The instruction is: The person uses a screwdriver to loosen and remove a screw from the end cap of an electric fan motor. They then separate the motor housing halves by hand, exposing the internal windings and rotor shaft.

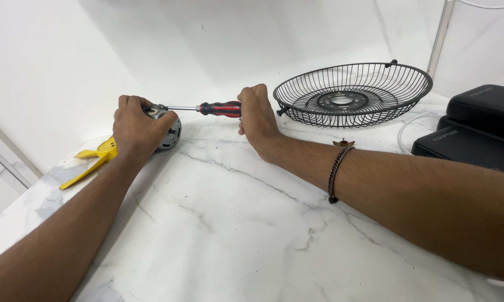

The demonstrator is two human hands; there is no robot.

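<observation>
Screwdriver on small motor, far left part of counter.

Left hand (135, 130) clamps a small round grey metal motor (170, 133) near the counter's far left edge, fingers closed over its top. Right hand (257, 114) has fingers wrapped tight round the red-and-black handle of a screwdriver (212, 108), shaft level, tip at the motor's upper end. Likely working a screw there; the screw itself is hidden. Holding the tip seated calls for steady pressure along the shaft while the left hand stops the motor rolling. Yellow plastic fan blade (92, 160) lies just behind the left wrist. Black wire fan guard (352, 95) sits toward the white marble counter's (224, 235) far right, black cases (476, 126) beyond.
</observation>
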